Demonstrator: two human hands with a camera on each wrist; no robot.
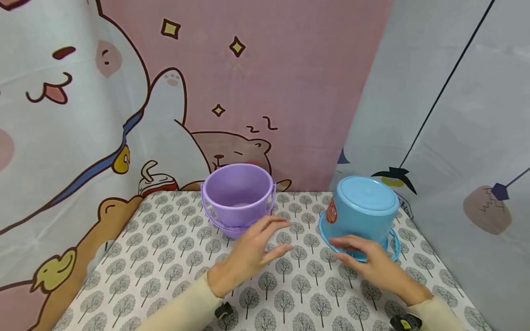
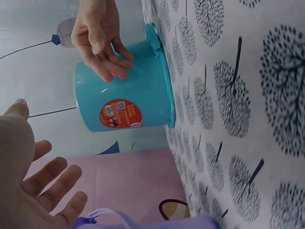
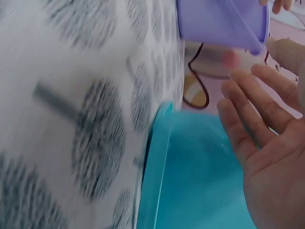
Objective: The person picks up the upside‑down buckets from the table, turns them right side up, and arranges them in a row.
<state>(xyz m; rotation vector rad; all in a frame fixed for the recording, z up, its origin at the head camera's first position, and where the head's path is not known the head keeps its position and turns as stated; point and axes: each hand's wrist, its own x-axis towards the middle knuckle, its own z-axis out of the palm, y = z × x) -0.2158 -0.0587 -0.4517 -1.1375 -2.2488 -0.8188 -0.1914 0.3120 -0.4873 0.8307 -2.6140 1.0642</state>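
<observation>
A purple bucket (image 1: pixel 238 193) stands upright at the back of the table, its handle hanging down at the front. To its right a blue bucket (image 1: pixel 364 207) sits upside down, with a red label (image 2: pixel 121 113) on its side and its rim on the cloth. My left hand (image 1: pixel 254 246) hovers in front of the purple bucket, fingers spread and holding nothing. In front of the blue bucket is my right hand (image 1: pixel 368 259), its fingers loosely extended and nothing in its grasp. Whether it touches the blue bucket I cannot tell.
A white cloth (image 1: pixel 290 294) printed with grey trees covers the table. Behind it hangs a pink and white cartoon curtain (image 1: pixel 290 92), which also runs along the left side. A pale printed sheet (image 1: pixel 468 138) borders the right side.
</observation>
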